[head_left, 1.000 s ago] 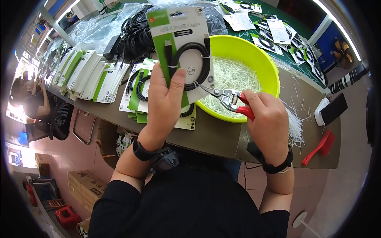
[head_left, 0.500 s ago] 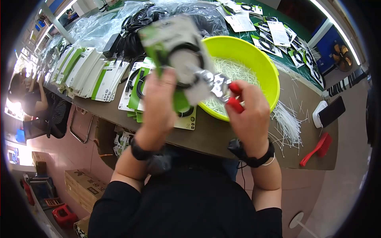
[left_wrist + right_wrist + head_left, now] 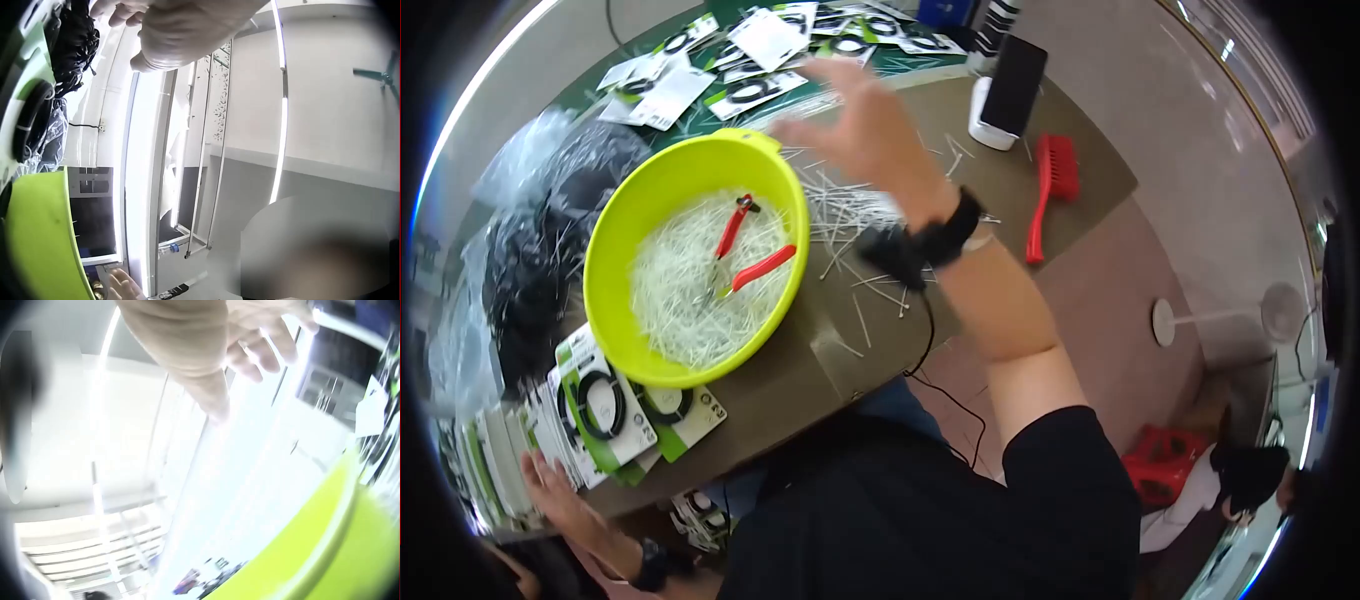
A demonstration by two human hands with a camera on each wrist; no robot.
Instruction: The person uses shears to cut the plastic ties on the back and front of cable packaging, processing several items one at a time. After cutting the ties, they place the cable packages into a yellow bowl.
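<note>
The right hand (image 3: 855,125) is held raised above the far side of the table (image 3: 820,350) with its fingers spread. Nothing is gripped by it and nothing is touched. The left hand (image 3: 550,485) is seen at the lower left edge with its fingers stretched out beside a stack of packaged cables (image 3: 597,408). No pinch is shown, and whether the packs are touched cannot be told.

The whole layout is given by the head view alone. Red-handled cutting pliers (image 3: 762,266) lie free on a heap of white cut ties (image 3: 670,290) inside the yellow-green basin (image 3: 700,145), and more loose ties (image 3: 840,210) are scattered between the basin and the right wrist. In the right wrist view only the splayed fingers and a slice of the basin's rim are shown. In the left wrist view the palm, one green card and the basin's wall are caught.

The top pack is a white and green card with a black cable coiled on it. It lies on the near left of the table, just beside the basin.
</note>
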